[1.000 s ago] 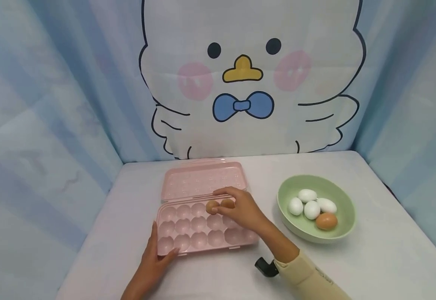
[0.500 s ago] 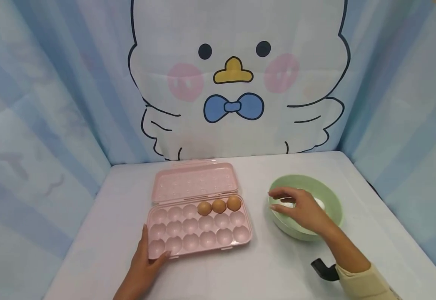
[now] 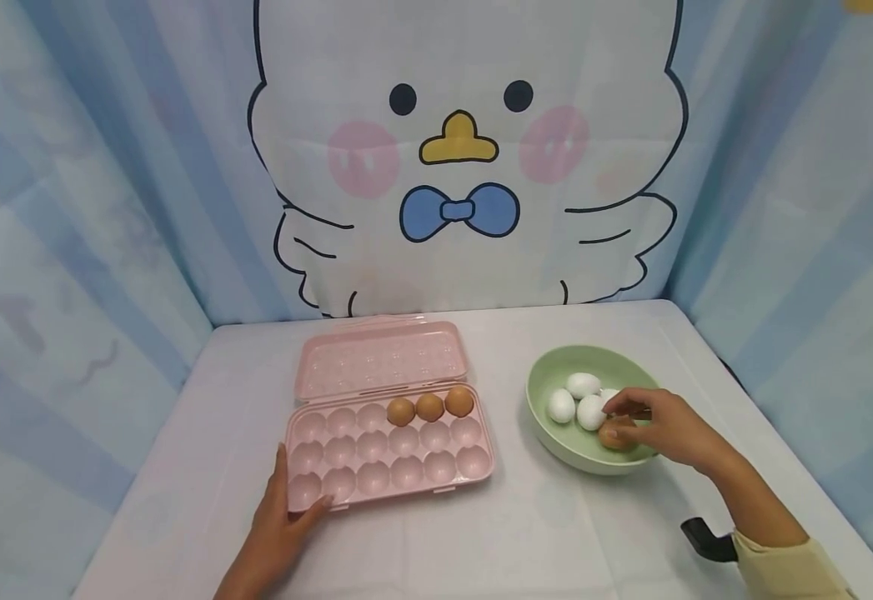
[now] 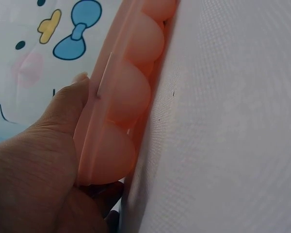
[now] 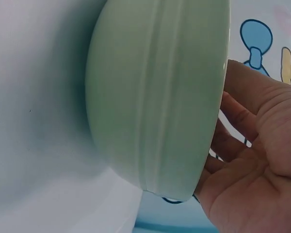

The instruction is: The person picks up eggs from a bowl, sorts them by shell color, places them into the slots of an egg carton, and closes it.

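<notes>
brown egg (image 3: 614, 435) in play, down inside the green bowl (image 3: 544, 377), toward the bowl's near right wall! the right hand (image 3: 664, 423) is over that right rim, and look at the grip: barely wider than the egg, thumb laid across its near face, fingers curled over the other side. how firmly they press, i cannot tell; the bowl's wall hides the tips in the wrist view.

a light one by the look of it, hard and smooth, likely to slip or roll, and best treated as fragile. a gentle pinch round its middle should suit, thumb facing fingertips.

white eggs (image 3: 560, 406) crowd it at the bowl's center and left, one partly behind the fingers. left of the bowl, the pink egg tray (image 3: 406, 454) lies on the surface (image 3: 511, 533), three tray eggs (image 3: 429, 407) in the back row's bowl-side cups. the left hand (image 3: 278, 521) grips the near corner farthest from the bowl, thumb on the edge, fingers round and beneath. the lid (image 3: 383, 354) lies folded back, level with the bowl's far rim.
</notes>
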Available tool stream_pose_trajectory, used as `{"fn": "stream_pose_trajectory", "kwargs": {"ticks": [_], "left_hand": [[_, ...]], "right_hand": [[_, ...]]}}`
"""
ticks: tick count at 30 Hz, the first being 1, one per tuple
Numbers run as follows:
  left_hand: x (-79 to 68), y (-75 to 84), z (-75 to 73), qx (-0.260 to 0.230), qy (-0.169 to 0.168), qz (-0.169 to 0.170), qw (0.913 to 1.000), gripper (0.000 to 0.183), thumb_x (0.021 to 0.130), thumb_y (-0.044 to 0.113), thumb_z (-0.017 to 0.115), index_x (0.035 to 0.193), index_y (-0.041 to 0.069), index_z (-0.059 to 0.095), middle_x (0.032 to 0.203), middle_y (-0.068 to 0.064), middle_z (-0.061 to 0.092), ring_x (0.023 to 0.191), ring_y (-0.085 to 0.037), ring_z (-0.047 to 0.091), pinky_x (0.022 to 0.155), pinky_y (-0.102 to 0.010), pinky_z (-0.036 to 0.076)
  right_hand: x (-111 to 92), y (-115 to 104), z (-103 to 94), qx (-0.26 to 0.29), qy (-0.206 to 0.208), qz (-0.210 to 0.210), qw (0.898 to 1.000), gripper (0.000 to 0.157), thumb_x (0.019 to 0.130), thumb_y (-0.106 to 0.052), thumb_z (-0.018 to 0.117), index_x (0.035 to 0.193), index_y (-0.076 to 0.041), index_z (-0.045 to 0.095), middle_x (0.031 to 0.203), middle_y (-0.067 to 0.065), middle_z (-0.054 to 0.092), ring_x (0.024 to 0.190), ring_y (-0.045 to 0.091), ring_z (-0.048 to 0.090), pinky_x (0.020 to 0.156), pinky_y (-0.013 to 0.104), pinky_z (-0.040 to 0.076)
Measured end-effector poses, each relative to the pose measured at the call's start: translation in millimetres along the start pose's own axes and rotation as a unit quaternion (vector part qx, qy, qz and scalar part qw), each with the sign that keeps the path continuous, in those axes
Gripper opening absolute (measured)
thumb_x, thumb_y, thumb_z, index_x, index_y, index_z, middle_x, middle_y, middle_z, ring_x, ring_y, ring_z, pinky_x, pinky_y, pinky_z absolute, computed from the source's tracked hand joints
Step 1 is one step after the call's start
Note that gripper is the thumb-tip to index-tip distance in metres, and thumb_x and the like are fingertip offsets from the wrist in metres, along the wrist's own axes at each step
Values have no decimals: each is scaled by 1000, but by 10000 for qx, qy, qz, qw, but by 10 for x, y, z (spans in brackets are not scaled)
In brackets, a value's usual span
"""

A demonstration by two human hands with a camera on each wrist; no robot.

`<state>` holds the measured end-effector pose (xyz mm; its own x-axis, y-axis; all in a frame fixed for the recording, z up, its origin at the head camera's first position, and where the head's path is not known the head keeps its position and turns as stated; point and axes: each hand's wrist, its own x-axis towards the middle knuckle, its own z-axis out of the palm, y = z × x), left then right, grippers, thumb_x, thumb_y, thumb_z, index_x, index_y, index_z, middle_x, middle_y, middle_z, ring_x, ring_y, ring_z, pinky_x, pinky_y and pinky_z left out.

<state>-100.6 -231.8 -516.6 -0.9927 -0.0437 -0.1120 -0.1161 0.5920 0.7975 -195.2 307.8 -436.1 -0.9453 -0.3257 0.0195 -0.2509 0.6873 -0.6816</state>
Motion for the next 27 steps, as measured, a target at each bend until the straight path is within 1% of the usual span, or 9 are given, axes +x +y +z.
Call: {"fn": "stream_pose_trajectory", "kwargs": {"ticks": [3, 7, 9, 13, 15, 19, 23, 27], "left_hand": [[2, -10, 0, -2, -3, -1, 10000, 115, 97, 49, 70, 164, 11, -16, 168, -30, 1, 153, -50, 7, 119, -64, 11], [6, -7, 0, 32, -70, -106, 9999, 117, 96, 50, 70, 163, 12, -18, 169, -29, -2, 153, -49, 5, 119, -64, 10], [9, -1, -2, 54, -88, -133, 9999, 117, 96, 50, 70, 163, 12, -18, 169, -28, -2, 153, -49, 5, 120, -63, 10], [14, 18, -3, 89, -91, -160, 9998, 117, 97, 50, 70, 163, 12, -18, 169, -27, -2, 153, -48, 4, 120, -63, 10], [16, 21, 3, 97, -98, -196, 9997, 117, 96, 51, 70, 163, 13, -19, 169, -27, -3, 153, -48, 4, 120, -63, 9], [19, 25, 4, 125, -119, -275, 9995, 116, 96, 50, 70, 164, 14, -18, 169, -27, -3, 153, -48, 3, 120, -63, 9], [19, 21, 6, 141, -99, -303, 9994, 116, 96, 50, 70, 164, 15, -17, 169, -26, -3, 154, -48, 3, 120, -63, 8], [18, 20, 5, 142, -75, -315, 9994, 117, 96, 52, 70, 164, 16, -17, 169, -26, -2, 153, -48, 3, 120, -63, 9]], "right_hand": [[9, 17, 16, -139, 46, 1, 9999, 23, 88, -20, 85, 107, -11, 74, 112, 7, 71, 113, 37, 65, 98, 59, 50], [17, 9, 40, -190, -72, 35, 9998, 22, 87, -11, 84, 106, -8, 74, 111, 7, 70, 111, 37, 64, 97, 57, 50], [22, -3, 46, -223, -146, 88, 9996, 23, 87, -10, 84, 107, -7, 74, 110, 6, 70, 109, 35, 64, 95, 55, 51], [52, -12, 49, -347, -348, 215, 9986, 20, 87, -9, 84, 104, -6, 75, 105, 4, 70, 104, 31, 64, 89, 50, 53], [83, -13, 55, -407, -511, 242, 9976, 18, 86, -7, 83, 102, -5, 75, 103, 4, 70, 101, 29, 64, 86, 48, 53], [131, -28, 92, -351, -825, 353, 9953, 16, 84, -2, 82, 99, -3, 74, 97, 2, 71, 94, 23, 62, 81, 42, 51], [156, -82, 143, -282, -983, 446, 9938, 15, 84, -4, 82, 96, -3, 73, 96, 2, 71, 90, 20, 61, 78, 39, 50], [189, -161, 168, -442, -1124, 443, 9917, 17, 85, -6, 82, 99, -2, 73, 96, 2, 69, 88, 19, 58, 77, 39, 50]]}}
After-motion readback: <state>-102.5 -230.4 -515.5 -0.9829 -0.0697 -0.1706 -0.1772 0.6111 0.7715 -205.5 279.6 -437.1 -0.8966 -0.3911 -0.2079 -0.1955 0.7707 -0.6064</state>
